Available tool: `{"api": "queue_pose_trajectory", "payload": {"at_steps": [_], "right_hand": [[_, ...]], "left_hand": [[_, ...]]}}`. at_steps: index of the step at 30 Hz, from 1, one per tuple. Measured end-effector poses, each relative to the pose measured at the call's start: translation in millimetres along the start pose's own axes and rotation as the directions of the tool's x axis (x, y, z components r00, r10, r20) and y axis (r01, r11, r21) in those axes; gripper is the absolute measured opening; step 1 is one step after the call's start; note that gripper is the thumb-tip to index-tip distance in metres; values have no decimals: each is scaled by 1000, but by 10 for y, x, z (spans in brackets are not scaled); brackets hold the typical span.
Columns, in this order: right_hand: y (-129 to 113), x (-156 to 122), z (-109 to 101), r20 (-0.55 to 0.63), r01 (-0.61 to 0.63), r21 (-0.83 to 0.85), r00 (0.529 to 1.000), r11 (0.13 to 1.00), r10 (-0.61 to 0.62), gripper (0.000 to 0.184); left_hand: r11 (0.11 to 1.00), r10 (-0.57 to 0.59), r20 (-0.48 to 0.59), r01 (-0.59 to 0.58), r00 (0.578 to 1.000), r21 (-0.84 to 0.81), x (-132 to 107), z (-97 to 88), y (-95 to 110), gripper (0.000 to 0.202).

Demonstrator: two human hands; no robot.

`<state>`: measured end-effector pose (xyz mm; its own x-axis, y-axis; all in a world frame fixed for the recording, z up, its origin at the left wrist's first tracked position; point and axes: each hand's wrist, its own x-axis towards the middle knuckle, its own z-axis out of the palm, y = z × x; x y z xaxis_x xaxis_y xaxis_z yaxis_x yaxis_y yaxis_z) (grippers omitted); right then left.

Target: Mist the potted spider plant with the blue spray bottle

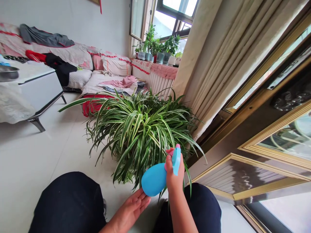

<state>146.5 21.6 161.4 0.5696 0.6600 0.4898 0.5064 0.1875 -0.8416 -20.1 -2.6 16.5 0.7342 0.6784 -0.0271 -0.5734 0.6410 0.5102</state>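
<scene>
A blue spray bottle (154,180) with a pink nozzle is tilted on its side in front of a large spider plant (138,126). My right hand (175,178) is wrapped around the bottle's neck and trigger head. Palm up, my left hand (132,208) has its fingers stretched out, their tips at the underside of the bottle's base. Whether those fingertips press on the bottle or only lie beside it, I cannot tell. Long green and pale-striped leaves spread out just beyond both hands and hide the plant's pot.
My knees (69,204) rise on both sides of my hands. A beige curtain (213,61) and a brown door (243,155) stand at the right. Potted plants (157,48) line the windowsill; a white table (43,90) and a covered sofa (73,58) are at the left.
</scene>
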Motion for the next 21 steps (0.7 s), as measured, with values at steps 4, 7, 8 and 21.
{"api": "queue_pose_trajectory", "payload": {"at_steps": [4, 7, 8, 21], "right_hand": [[25, -39, -12, -59, 35, -42, 998, 998, -37, 30], [21, -77, -6, -78, 65, -72, 994, 995, -71, 19], [15, -88, -2, -82, 71, -76, 994, 995, -77, 16], [-93, -64, -40, 15, 28, -37, 999, 999, -28, 33]], "left_hand": [[999, 34, -21, -35, 999, -27, 10, -53, -10, 43], [998, 47, -13, -47, 999, -47, 29, -83, -15, 43], [998, 48, -7, -48, 999, -52, 35, -85, -16, 43], [999, 18, 9, -18, 1000, -50, 13, -48, -2, 42]]}}
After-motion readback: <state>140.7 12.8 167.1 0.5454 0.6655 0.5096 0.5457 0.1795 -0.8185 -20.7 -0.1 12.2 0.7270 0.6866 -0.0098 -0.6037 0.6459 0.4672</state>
